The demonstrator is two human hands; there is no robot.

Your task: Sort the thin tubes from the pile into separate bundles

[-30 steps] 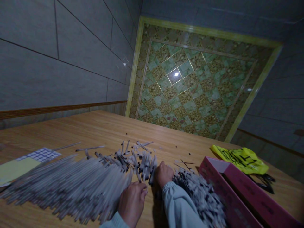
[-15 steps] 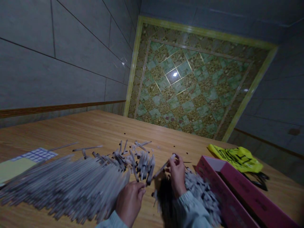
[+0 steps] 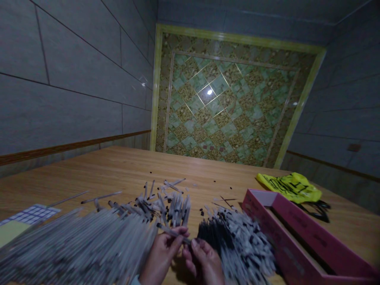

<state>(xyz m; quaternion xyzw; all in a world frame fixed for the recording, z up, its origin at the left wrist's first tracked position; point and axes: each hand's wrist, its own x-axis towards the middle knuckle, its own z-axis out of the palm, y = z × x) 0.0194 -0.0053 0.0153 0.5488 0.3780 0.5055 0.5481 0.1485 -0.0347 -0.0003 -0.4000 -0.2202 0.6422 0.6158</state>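
Both hands meet at the front middle of the table around one thin pen, greyish and see-through with a dark end pointing up and left. My left hand has thumb and fingers closed on its barrel. The fingers of my right hand pinch its lower right end, which they partly cover. Left of my hands lies a wide heap of long clear pen barrels. Just right of them are a bundle of thin black sticks and a pile of short whitish, black-ended pieces.
Short dark-tipped tubes lie loose beyond my hands. An open pink box stands at the right, with a yellow bag and a black strap-like item behind it. Checked paper lies at the left. Tiled walls border the wooden table.
My right hand has come down and left from beyond the black sticks to meet my left hand. Both now grip one pen. The camera view has shifted slightly.
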